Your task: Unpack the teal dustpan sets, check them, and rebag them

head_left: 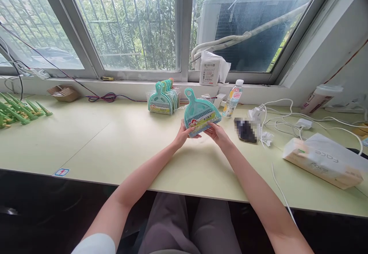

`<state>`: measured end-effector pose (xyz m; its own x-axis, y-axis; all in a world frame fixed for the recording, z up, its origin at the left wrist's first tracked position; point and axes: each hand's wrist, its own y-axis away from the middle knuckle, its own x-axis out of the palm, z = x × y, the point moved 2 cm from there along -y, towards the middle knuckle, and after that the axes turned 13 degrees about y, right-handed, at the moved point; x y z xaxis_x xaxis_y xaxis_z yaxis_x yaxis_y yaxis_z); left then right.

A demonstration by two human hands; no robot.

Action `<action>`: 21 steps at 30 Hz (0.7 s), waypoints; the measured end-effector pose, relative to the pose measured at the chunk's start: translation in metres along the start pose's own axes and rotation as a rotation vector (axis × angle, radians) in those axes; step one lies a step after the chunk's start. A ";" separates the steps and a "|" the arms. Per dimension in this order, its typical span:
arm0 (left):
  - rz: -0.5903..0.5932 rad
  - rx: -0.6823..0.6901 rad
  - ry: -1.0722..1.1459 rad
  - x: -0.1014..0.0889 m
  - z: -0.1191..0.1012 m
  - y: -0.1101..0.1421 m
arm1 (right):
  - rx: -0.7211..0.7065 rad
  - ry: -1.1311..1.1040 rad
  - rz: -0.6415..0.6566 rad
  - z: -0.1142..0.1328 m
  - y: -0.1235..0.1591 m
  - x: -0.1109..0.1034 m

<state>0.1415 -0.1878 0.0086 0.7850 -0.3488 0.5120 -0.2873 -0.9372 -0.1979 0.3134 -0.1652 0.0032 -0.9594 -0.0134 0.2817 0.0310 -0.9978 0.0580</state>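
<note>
Both hands grip a turquoise dustpan-and-brush set (201,112) in clear wrapping, at the centre of the frame, raised above the front part of the worktop (115,146). The left hand (181,135) pinches its lower left corner, thumb on the front and fingers behind; the right hand (217,134) is closed on the lower right edge. The pack tilts slightly, its handle pointing to the upper left and its yellow label facing the camera.

Just left of it, near the back edge, a row of similar wrapped dustpan sets (159,102) stands upright, with some yellow and orange handles at the rear. Right of the held set stands a labelled drink bottle (233,99) with a white cap. Farther right lie a dark, partly pixelated object (246,130), white cables (283,118) and, at lower right, a tissue pack (324,162). Spiky green pieces (17,110) lie at far left, and an open cardboard box (63,93) sits at upper left.
</note>
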 end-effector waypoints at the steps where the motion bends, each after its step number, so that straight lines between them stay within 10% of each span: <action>1: -0.014 -0.002 0.010 -0.002 0.000 -0.001 | 0.030 0.048 0.022 0.002 -0.001 -0.005; 4: -0.076 -0.001 0.040 -0.014 -0.002 -0.008 | -0.031 0.268 -0.023 0.011 -0.004 -0.024; 8: -0.192 -0.026 0.110 -0.036 -0.005 -0.018 | -0.559 0.753 -0.276 0.028 -0.002 -0.045; 11: -0.248 -0.088 0.163 -0.048 -0.005 -0.021 | -0.801 1.068 -0.194 0.025 0.002 -0.041; 21: -0.166 -0.209 0.047 -0.057 -0.004 -0.021 | -0.863 0.965 -0.292 0.021 0.003 -0.040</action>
<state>0.1002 -0.1480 -0.0130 0.8056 -0.1858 0.5625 -0.2678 -0.9612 0.0660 0.3576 -0.1659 0.0125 -0.7243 0.5250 -0.4469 -0.0518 -0.6878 -0.7241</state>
